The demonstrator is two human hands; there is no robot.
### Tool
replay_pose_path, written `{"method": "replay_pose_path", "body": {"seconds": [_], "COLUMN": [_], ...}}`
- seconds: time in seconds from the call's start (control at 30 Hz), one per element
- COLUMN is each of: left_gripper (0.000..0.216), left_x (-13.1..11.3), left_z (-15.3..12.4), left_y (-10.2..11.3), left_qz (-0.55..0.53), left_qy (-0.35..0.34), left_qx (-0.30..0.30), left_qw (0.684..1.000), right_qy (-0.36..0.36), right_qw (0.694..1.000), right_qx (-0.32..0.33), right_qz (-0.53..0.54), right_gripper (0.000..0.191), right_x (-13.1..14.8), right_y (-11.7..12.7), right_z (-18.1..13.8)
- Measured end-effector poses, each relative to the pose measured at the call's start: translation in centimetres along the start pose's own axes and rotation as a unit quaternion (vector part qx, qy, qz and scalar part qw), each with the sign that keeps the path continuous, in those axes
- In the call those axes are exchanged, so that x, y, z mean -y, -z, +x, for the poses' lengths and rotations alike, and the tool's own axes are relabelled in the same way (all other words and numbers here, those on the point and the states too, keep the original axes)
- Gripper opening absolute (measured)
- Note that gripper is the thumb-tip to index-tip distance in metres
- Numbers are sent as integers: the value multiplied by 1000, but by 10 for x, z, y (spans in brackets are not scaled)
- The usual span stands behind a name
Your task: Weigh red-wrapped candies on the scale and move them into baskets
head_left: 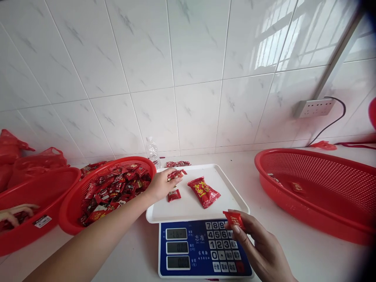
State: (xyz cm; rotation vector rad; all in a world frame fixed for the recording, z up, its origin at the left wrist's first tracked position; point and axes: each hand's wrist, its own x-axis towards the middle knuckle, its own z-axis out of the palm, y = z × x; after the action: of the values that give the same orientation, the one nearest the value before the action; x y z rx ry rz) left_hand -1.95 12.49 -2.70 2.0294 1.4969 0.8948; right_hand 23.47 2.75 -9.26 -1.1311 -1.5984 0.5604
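Note:
My left hand (161, 184) reaches over the white tray (205, 209) of a blue electronic scale (202, 250), its fingers closed on several small red candy packets (176, 174). One small red packet (174, 195) lies on the tray just below that hand. A larger red packet (203, 191) lies in the tray's middle. Lower down, my right hand (261, 246) hovers over the scale's keypad and pinches a small red packet (234, 220) between thumb and fingers.
A round red basket (73, 203) full of red candy packets sits left of the scale. A big red basket (320, 219), nearly bare, stands at the right. Another person's hand (14, 214) rests in a red tub (32, 203) at far left. A clear bottle (152, 152) and a wall socket (315, 107) are behind.

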Motion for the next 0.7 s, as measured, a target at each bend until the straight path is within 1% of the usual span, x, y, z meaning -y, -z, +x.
{"method": "replay_pose_path", "body": {"seconds": [0.07, 0.1, 0.13, 0.2, 0.3, 0.4, 0.5, 0.57, 0.63, 0.7], "left_gripper": [37, 36, 36, 37, 43, 40, 35, 33, 34, 38], "left_x": [-8, -13, -19, -30, -43, -47, -45, -44, -44, -44], "left_z": [1, 2, 2, 3, 5, 8, 9, 9, 10, 10], "left_y": [-1, -2, -4, -9, -20, -35, -48, -51, -45, -32], "left_qz": [-50, -72, -92, -121, -151, -193, -223, -234, -246, -264], "left_qy": [8, 15, 27, 73, 145, 159, 158, 160, 171, 189], "left_qx": [1, 16, 39, 95, 156, 187, 180, 163, 146, 133], "left_qw": [999, 997, 995, 985, 965, 950, 945, 945, 943, 936], "right_qy": [11, 16, 21, 26, 30, 38, 34, 36, 40, 42], "right_qw": [1000, 1000, 1000, 999, 999, 999, 999, 999, 999, 999], "right_qx": [6, 9, 15, 29, 25, 18, 20, 16, 17, 24], "right_qz": [-5, -7, -10, -16, -19, -17, -18, -16, -14, -16], "right_gripper": [27, 27, 26, 26, 26, 25, 26, 27, 27, 26], "right_x": [-2, -3, -4, -5, -3, 1, 5, 6, 6, 5], "right_y": [1, 1, 2, 3, 4, 4, 6, 6, 7, 7], "right_z": [0, 0, 0, 1, 3, 5, 6, 6, 6, 5]}}
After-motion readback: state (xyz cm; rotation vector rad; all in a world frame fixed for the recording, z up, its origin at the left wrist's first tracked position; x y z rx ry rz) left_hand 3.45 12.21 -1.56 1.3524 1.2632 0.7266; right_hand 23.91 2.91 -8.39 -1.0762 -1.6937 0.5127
